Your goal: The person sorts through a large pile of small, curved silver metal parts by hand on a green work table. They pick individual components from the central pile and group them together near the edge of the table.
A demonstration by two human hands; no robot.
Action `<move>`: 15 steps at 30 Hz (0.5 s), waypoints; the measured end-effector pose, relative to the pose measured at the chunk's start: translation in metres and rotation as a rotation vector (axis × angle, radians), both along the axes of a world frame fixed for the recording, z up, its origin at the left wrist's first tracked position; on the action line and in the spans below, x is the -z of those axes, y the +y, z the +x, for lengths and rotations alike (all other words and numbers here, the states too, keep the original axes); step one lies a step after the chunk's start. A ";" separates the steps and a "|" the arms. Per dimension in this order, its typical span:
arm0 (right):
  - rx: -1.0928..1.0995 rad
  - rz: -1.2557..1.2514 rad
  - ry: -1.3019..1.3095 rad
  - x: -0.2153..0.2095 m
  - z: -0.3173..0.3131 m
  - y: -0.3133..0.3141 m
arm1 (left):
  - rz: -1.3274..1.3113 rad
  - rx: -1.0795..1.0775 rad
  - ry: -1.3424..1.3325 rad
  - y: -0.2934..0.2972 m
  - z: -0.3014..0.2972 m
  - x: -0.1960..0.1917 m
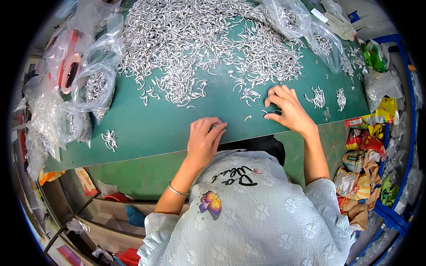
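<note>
Okay, nearest first: person at the bench in a pale blue shirt point(266, 208) with a butterfly print, thin bangle point(179, 191) on the left forearm. Beside them, low on the left, open wooden shelving point(111, 207); on the right, a blue rack point(392, 217) with colorful packets point(355, 179) stuffed alongside it. Then the green tabletop point(155, 128), near edge just in front of the torso. Left hand point(205, 138) is down close to that edge, fingers bent together, a bit of silver showing by the thumb and index tips; can't tell whether it's pinched or just lying under them. Right hand point(288, 107) is further over, palm side down, fingers curled, thumb and index clearly apart, with small pieces in and around the gap; nothing visibly gripped. One loose curved piece point(248, 118) sits on the green between the two hands. Small separate clusters: one on the left point(109, 140) near the edge, two to the right of the right hand, the nearer one point(317, 97) bigger than the outer one point(341, 99). Left side, clear plastic bags point(101, 84) part full of the same silver bits, a pink-rimmed oval item point(70, 73) among them. Past the hands, the main heap point(186, 35) of curved silver pieces spreads across the far half of the table, more clear bags point(288, 17) of them at far right.
</note>
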State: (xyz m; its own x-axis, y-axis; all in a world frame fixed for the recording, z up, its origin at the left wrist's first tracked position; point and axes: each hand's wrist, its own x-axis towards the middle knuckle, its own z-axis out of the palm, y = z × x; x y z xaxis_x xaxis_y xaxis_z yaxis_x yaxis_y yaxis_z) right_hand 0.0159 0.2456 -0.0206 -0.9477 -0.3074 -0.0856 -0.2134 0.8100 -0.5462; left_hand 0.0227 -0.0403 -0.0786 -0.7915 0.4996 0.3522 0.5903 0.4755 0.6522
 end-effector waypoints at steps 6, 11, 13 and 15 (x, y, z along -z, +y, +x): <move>0.065 -0.044 0.000 -0.002 0.000 0.028 | -0.003 -0.018 -0.004 0.000 0.002 -0.001; 0.278 -0.053 0.081 0.010 -0.006 0.018 | -0.003 -0.012 0.006 0.001 0.000 -0.001; 0.282 -0.031 0.221 0.017 -0.009 0.019 | -0.003 -0.012 0.009 0.001 0.000 -0.001; 0.352 -0.022 0.182 0.012 -0.008 0.027 | -0.004 -0.015 0.010 0.001 0.000 -0.001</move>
